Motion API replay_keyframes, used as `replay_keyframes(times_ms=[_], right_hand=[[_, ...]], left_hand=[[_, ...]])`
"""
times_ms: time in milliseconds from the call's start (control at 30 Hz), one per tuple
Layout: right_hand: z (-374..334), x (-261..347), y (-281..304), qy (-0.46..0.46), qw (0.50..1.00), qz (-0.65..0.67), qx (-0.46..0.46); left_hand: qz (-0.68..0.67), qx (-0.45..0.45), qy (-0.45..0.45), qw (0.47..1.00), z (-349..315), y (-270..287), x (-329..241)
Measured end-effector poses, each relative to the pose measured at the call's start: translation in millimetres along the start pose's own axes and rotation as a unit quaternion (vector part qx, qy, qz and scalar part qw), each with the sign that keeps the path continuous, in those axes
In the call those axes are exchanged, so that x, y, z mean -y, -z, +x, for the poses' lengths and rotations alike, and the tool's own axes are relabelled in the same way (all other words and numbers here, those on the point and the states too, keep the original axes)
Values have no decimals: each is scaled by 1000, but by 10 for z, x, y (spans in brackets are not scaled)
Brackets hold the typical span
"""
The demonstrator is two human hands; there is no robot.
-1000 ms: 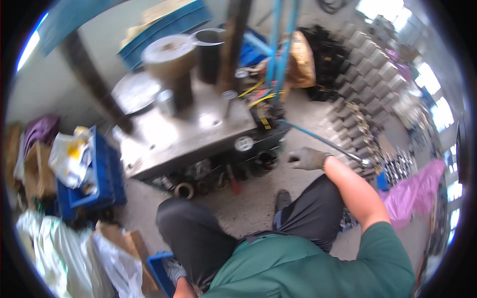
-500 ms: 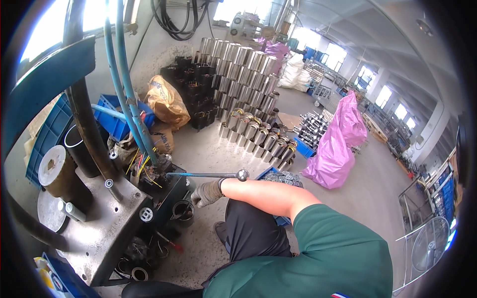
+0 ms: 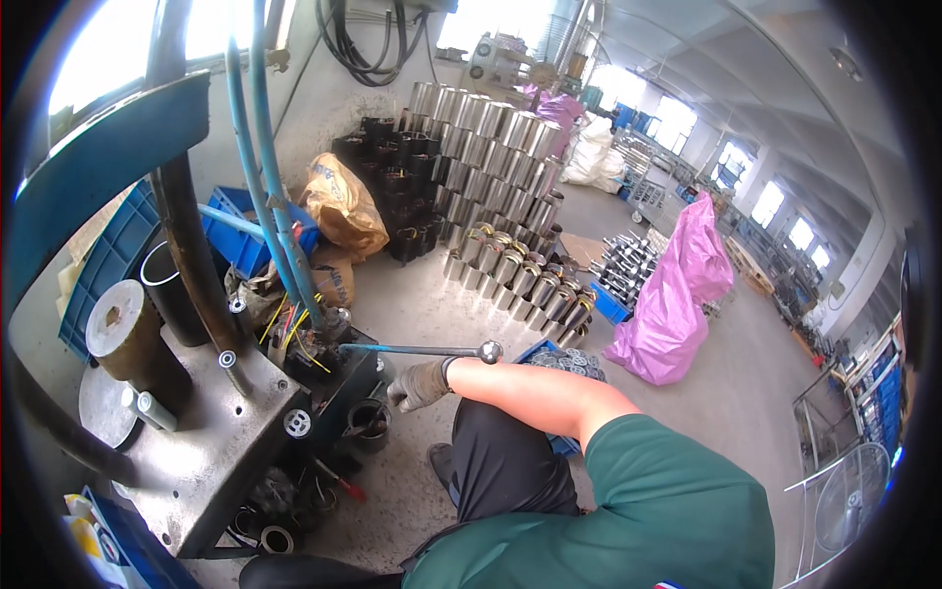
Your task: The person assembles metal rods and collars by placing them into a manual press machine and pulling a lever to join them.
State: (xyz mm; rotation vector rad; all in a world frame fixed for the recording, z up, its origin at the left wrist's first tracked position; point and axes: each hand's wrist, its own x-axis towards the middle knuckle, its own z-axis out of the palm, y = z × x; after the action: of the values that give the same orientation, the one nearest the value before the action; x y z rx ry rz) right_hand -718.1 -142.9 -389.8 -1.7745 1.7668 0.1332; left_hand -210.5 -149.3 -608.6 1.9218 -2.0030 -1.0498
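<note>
My right hand (image 3: 420,384), in a grey knit glove, hangs beside the machine, just right of a dark metal cup (image 3: 369,428). Its fingers look curled; whatever they may hold is hidden. Right above the wrist runs a blue lever (image 3: 422,349) ending in a shiny ball knob (image 3: 490,351). The steel machine table (image 3: 211,442) stands on the left, with a thick metal cylinder (image 3: 123,329), two short pale rods and small ring-shaped parts on it. A round slotted part (image 3: 297,423) sits at its edge. My left hand is out of the picture.
Stacked steel cylinders (image 3: 491,162) and dark parts stand by the wall beyond, with shorter wired ones in front. A pink bag (image 3: 672,294) stands right of a blue crate (image 3: 610,302) of shafts. Another crate of grey parts (image 3: 561,361) lies behind my arm. A fan (image 3: 852,496) stands far right.
The whole view has shifted slightly, so the scene sits a little further right and lower. My right hand stays beside the cup, its fingers much as before.
</note>
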Motion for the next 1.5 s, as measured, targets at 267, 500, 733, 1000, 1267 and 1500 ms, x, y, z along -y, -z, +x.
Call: replay_keyframes(times_ms=[267,500,733,1000,1267,1500], right_hand=[[85,20,45,4,1000,-17,12],[138,-5,-60,37,999,6,6],[74,150,98,78,996,-41,-29],[-105,136,206,137,989,30,-35],[-72,345,233,115,988,100,-11],[-23,363,284,104,986,128,5]], left_hand=[[-27,-8,3,1000,-17,127,-65],[-45,-5,5,999,-47,253,-236],[-139,-16,37,990,-249,463,-103],[-366,-127,78,919,-1574,1456,940],[-338,-132,-116,925,-235,2817,-394],[-95,-138,29,985,1399,3127,-1283]])
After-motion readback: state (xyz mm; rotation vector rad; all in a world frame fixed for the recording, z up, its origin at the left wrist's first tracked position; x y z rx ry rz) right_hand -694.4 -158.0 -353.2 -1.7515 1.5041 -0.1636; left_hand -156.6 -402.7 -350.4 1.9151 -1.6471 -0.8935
